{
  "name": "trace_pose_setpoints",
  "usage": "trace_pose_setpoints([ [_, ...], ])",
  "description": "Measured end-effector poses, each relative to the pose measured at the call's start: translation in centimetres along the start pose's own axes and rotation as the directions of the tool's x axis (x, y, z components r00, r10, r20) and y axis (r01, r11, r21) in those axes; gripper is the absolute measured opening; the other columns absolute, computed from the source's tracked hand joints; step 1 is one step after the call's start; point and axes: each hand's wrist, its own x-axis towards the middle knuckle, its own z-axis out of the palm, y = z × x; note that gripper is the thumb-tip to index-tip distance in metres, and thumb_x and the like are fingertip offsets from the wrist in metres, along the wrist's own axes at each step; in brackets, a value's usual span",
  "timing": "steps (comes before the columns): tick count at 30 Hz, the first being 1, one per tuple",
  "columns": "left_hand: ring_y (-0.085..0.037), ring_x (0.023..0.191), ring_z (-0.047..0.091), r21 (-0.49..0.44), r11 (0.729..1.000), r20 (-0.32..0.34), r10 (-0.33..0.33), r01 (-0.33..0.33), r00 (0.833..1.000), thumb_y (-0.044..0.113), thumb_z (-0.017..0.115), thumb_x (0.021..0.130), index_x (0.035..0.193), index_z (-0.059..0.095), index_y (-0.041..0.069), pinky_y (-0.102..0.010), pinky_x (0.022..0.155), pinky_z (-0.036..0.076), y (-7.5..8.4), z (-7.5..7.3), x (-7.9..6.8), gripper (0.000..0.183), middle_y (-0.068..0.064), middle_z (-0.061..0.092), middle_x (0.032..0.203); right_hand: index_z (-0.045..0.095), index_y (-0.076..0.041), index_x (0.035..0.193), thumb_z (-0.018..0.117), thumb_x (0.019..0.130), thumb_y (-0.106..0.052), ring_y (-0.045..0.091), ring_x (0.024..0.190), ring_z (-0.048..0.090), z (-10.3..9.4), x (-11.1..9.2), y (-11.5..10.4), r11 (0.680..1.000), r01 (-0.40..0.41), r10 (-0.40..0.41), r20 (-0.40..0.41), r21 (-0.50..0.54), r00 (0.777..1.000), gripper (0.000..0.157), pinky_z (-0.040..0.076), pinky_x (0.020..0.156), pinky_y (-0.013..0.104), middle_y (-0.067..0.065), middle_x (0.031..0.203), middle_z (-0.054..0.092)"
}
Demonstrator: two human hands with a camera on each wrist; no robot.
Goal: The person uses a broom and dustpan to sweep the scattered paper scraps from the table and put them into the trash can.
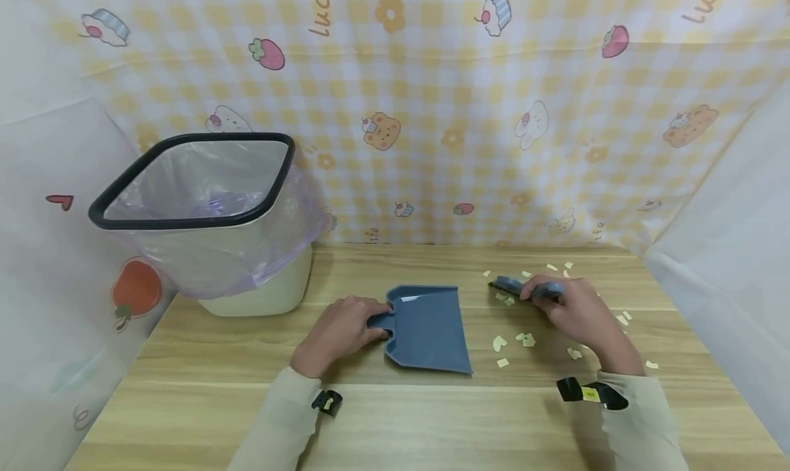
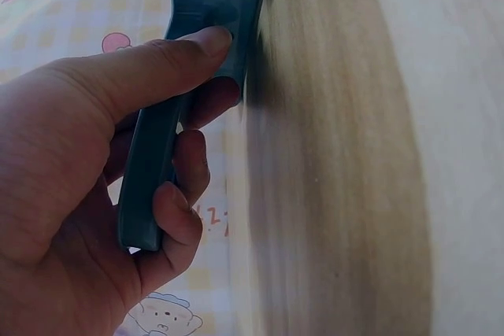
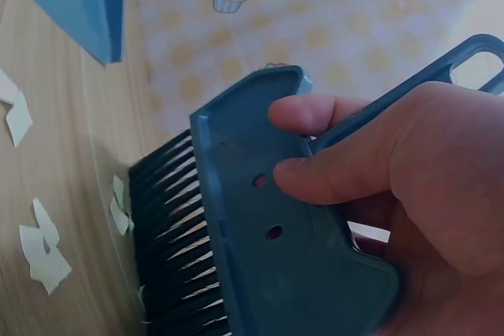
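A blue dustpan (image 1: 428,330) lies on the table with its wide edge facing right, and a small pale strip is in its upper corner. My left hand (image 1: 345,330) grips its handle (image 2: 150,171), thumb on top and fingers curled beneath. On the right, my right hand (image 1: 580,310) holds a blue hand brush (image 3: 260,171) by its body, between thumb and fingers. The dark bristles (image 3: 177,234) point down at the tabletop, right beside some pale yellow paper scraps (image 3: 43,249). More paper scraps (image 1: 526,339) lie scattered around the brush and between it and the dustpan.
A cream trash bin (image 1: 265,299) with a black rim and a translucent purple liner stands at the back left. Behind the wooden table (image 1: 395,423) hangs a yellow checked curtain (image 1: 426,176). White sheeting (image 1: 734,238) borders the right side.
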Motion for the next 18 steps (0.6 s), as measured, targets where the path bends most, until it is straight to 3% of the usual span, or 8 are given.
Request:
trace_pose_setpoints([
  [6,-0.031,0.121,0.074,0.001,1.000,-0.004,-0.004,0.004,1.000,0.026,0.087,0.098,0.136,0.078,0.007,-0.050,0.099,0.061,0.0,0.1,0.0,0.043,-0.011,0.077,0.133,0.079,-0.024,0.097,0.077,0.092,0.015,0.008,0.068,0.054,0.0,0.0,-0.6,0.998,0.038,-0.040,0.039,0.057,0.998,0.040,0.045,0.063,0.030,-0.002,0.101,0.080],
  [13,-0.032,0.121,0.074,-0.006,1.000,-0.001,-0.002,0.002,1.000,0.025,0.087,0.098,0.136,0.078,0.007,-0.051,0.099,0.061,0.0,0.0,0.0,0.043,-0.012,0.077,0.133,0.080,-0.023,0.101,0.077,0.093,0.015,0.012,0.096,0.071,-0.3,0.0,-1.5,0.988,0.031,-0.054,0.157,0.150,0.986,0.039,0.059,0.080,0.034,-0.010,0.105,0.079],
  [18,-0.032,0.121,0.075,-0.006,1.000,0.000,-0.001,0.001,1.000,0.025,0.087,0.098,0.136,0.078,0.006,-0.050,0.099,0.061,0.0,0.0,0.0,0.044,-0.012,0.077,0.133,0.079,-0.025,0.101,0.076,0.093,0.015,0.014,0.086,0.071,-0.5,0.0,-2.6,0.971,0.005,-0.058,0.215,0.239,0.975,0.041,0.060,0.073,0.032,-0.006,0.105,0.079],
])
